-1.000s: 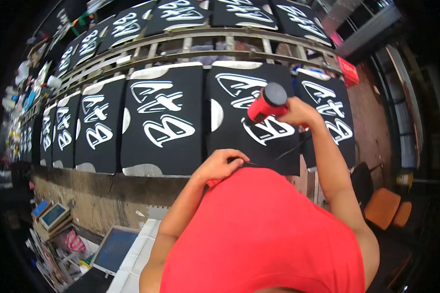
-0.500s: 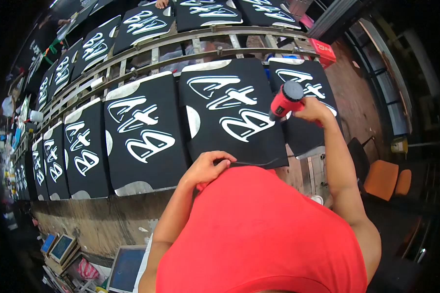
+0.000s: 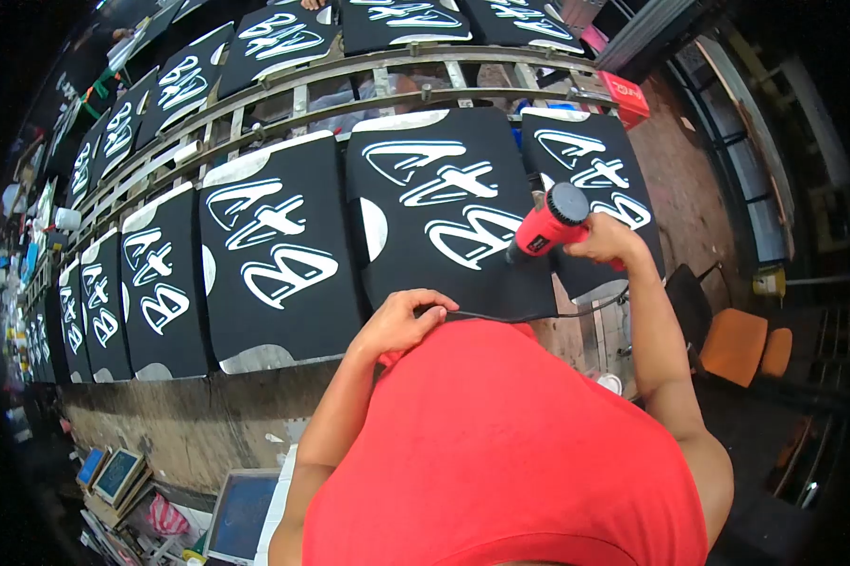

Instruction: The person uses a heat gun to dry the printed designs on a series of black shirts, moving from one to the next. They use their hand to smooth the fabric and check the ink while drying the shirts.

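Observation:
A red heat gun [image 3: 545, 226] with a dark round back cap is gripped in my right hand [image 3: 606, 241]. Its nozzle points down at the lower right part of a black printed fabric panel [image 3: 396, 264] with white lettering. Whether the nozzle touches the fabric I cannot tell. My left hand [image 3: 408, 323] is closed at the near edge of that panel, on the black cord [image 3: 538, 317] that runs right toward the heat gun. Another black panel [image 3: 576, 264] lies partly behind the heat gun and my right hand. To the left lies a similar panel [image 3: 241, 325].
Several more printed panels stretch away leftward, and a second row lies beyond a metal rail frame [image 3: 378, 90]. A red box [image 3: 625, 99] stands at the far right end. An orange chair [image 3: 732, 347] is at the right. Framed screens [image 3: 118, 474] lean low on the left. Another person's hand [image 3: 313, 4] shows at the top.
My right hand has brought the heat gun down toward the panel's lower right corner. The cord now hangs in a deeper curve. My left hand has stayed in place.

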Demonstrator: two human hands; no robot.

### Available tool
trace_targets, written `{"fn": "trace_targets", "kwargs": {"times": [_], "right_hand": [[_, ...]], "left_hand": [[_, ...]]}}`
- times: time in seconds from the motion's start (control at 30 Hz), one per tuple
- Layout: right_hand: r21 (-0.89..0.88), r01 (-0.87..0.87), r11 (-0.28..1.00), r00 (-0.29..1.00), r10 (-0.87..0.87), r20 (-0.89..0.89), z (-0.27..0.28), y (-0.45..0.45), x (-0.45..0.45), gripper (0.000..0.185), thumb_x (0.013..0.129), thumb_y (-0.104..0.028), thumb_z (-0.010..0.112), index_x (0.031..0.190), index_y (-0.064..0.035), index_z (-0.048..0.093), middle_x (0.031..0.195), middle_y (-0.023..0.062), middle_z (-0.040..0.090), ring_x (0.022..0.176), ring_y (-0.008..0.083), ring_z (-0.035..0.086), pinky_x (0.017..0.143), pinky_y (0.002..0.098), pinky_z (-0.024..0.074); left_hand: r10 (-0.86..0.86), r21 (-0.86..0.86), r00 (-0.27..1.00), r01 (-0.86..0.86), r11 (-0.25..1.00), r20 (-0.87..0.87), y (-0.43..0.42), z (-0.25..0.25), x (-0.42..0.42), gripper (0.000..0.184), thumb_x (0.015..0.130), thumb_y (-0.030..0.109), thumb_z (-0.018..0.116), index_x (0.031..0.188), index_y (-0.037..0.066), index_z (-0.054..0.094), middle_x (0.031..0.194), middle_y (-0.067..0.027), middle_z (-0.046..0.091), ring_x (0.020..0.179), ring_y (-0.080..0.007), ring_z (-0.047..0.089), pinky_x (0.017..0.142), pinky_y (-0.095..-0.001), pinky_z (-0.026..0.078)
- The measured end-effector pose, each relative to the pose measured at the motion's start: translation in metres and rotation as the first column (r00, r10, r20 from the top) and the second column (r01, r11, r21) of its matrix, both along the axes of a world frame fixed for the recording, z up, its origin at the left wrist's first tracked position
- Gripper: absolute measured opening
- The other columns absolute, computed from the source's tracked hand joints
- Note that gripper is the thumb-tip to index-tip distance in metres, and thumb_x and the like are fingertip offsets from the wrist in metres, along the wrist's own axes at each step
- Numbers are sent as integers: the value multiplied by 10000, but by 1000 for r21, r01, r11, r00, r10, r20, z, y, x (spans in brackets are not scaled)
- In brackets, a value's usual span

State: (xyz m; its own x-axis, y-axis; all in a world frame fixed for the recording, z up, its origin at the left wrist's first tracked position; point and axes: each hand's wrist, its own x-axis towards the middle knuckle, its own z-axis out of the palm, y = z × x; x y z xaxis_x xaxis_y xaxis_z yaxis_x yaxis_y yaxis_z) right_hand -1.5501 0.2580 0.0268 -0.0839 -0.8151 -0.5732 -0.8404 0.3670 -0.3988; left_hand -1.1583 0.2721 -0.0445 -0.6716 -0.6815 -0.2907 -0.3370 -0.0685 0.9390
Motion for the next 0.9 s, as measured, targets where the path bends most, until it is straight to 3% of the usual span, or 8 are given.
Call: {"fn": "trace_targets", "kwargs": {"times": [0.07,0.2,0.4,0.53,0.6,0.7,0.77,0.9], "right_hand": [[-84,-54,995,998,56,27,-9,-2,9,457,734,-292,788,1083,-4,722,783,174,721,654,253,700,648,391,558],[33,-198,980,980,198,6,-2,-16,30,455,725,-272,788,1106,-30,729,833,193,739,703,277,716,685,394,559],[-120,-277,953,960,279,0,-15,-33,55,415,719,-279,780,1060,-46,732,802,176,737,704,314,725,700,402,572],[-94,-393,915,914,400,74,-19,-39,56,407,736,-284,772,1065,-50,729,797,176,738,667,305,718,651,389,567],[-211,-321,923,942,334,25,-16,-34,58,423,732,-291,780,1070,-43,726,810,178,739,674,296,718,656,384,566],[-87,-237,968,967,244,79,-8,-26,14,410,755,-295,763,1086,-57,721,819,191,734,709,316,726,660,390,561],[-215,-198,956,971,221,88,-29,-12,-31,412,773,-321,760,1080,-51,719,814,205,725,761,365,724,702,417,559],[-377,-57,924,989,102,103,-25,46,-116,476,780,-344,778,1087,12,699,816,220,721,765,350,725,736,434,559]], "left_hand": [[33,127,997,-41,991,64,1,9,3,223,955,108,622,1116,60,768,947,-97,754,861,-170,694,811,-318,541],[70,48,997,-69,996,-13,12,-8,5,219,955,104,625,1114,52,766,928,-89,746,857,-157,691,807,-317,545],[74,90,997,-73,993,-7,27,-12,-2,213,984,118,624,1122,29,760,989,-79,748,902,-146,678,820,-311,545],[132,111,991,-131,985,0,41,-14,-20,213,950,103,630,1103,37,762,884,-83,739,812,-153,693,756,-313,555],[133,83,991,-134,987,14,48,-18,-30,211,951,104,631,1102,36,762,876,-82,739,814,-150,695,753,-310,561],[79,26,994,-81,996,70,58,-11,-50,213,958,117,625,1116,39,746,852,-72,729,769,-144,691,721,-309,570],[-43,299,982,-14,954,185,65,0,-65,217,995,131,614,1151,14,709,910,-59,731,856,-124,694,713,-292,571],[-46,369,985,-18,929,166,101,-25,-99,219,1002,165,614,1145,22,696,898,-51,721,811,-122,690,672,-283,566]]}}
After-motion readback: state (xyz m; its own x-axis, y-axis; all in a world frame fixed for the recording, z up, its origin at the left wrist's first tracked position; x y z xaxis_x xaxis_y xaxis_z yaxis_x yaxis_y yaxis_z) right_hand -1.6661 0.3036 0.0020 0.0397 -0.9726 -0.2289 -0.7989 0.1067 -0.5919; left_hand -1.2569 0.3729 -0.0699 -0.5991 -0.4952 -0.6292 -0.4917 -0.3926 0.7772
